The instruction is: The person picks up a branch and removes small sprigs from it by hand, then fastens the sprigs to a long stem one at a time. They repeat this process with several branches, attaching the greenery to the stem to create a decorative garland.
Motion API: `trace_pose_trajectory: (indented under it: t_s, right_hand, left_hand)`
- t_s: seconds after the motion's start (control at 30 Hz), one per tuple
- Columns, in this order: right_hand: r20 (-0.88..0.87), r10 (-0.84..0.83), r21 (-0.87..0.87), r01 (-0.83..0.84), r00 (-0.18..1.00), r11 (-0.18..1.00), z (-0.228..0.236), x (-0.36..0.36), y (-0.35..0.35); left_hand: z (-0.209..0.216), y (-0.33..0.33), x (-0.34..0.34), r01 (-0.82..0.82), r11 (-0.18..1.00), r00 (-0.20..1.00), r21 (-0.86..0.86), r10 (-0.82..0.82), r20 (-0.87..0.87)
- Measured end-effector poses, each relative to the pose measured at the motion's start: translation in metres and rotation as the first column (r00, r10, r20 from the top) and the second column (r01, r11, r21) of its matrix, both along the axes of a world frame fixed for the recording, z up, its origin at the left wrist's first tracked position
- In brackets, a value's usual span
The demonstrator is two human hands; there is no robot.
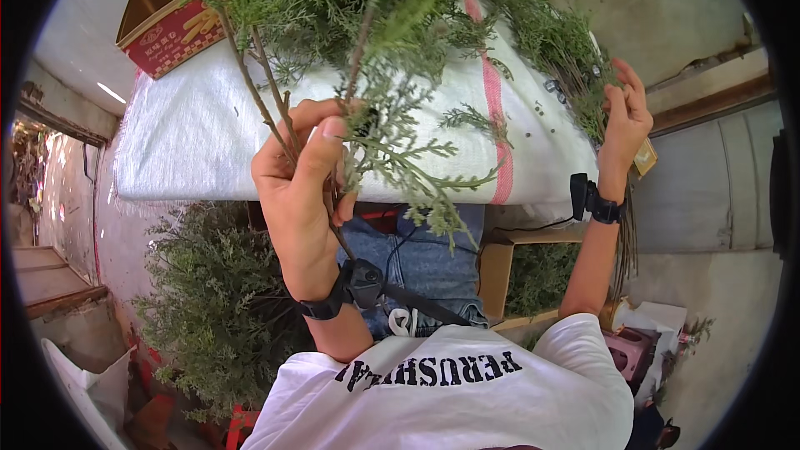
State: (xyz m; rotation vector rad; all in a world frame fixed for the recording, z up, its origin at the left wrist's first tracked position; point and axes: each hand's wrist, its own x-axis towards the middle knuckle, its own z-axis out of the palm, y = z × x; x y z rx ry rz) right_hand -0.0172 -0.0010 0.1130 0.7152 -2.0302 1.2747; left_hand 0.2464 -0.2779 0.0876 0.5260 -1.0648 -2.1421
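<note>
My left hand (304, 162) is closed around the thin brown stems of several evergreen sprigs (400, 137), held up over the near edge of the table. Their green, scaly foliage spreads up and to the right of my fingers. At the table's right edge my right hand (625, 121) is raised beside a bundle of cut evergreen branches (575, 67). Its fingers are bent but apart, with nothing seen in them; the thumb side is partly hidden. Each wrist wears a black strap with a small black device.
A white woven sheet (183, 142) with a red stripe covers the table. A pile of evergreen branches (325, 8) lies at its far side, next to a red carton (171, 37). More greenery (225, 300) stands at lower left, and a cardboard box (497, 275) holds some by my legs.
</note>
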Motion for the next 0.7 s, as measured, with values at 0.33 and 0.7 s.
trace_pose_trajectory:
  t_s: [0.33, 0.7]
  right_hand:
    - [0.323, 0.206, -0.147, -0.166, 0.924, 0.975, 0.081, 0.057, -0.023]
    - [0.313, 0.516, 0.708, -0.558, 0.797, 0.433, 0.127, 0.121, -0.066]
  left_hand:
    - [0.011, 0.015, -0.029, 0.324, 0.932, 0.946, -0.164, -0.315, 0.082]
    - [0.013, 0.027, -0.036, 0.701, 0.670, 0.705, -0.243, -0.701, 0.102]
